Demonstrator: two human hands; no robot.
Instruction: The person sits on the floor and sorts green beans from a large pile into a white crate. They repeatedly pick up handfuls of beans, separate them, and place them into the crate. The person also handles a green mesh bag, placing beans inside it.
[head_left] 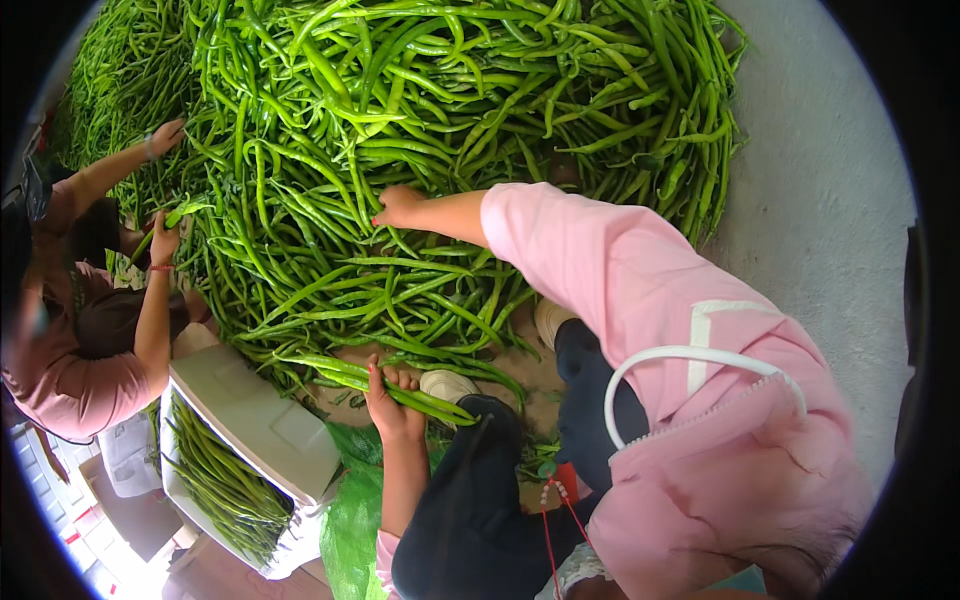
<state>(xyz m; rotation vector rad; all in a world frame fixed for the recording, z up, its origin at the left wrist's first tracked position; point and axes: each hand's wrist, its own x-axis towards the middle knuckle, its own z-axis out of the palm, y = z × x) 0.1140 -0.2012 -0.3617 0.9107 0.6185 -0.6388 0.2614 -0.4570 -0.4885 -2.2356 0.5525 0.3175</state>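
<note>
Gripping a few long green peppers (335, 372) in the left hand (397, 398), curled shut round them near the right corner of the white box (260, 408), with ends jutting free on both sides. Touching the pile (450, 130) with the right hand (401, 207), bent in among the stalks; cannot tell how far open, or whether holding anything. Heaped straight on the floor (820, 130), with more packed inside the box.

Likely to lose one from the bunch on any loosening of that grip, given smooth skins and uneven ends. Liable to bend or knock one loose on the trousers (460, 510), because of holding the lower ends so close to the knee. Could snap a stalk by tugging from mid-pile, with so many lying crossed and tangled. Could start a small slide toward the shoe (449, 385), from pulling where loose lengths prop up others. Easy to crush a stray one underfoot there by shifting weight without looking. Might snag the green sheet (350, 505) beside the box's right corner, owing to its loose folds, or clip the box's raised edge by carrying the bunch too low
</note>
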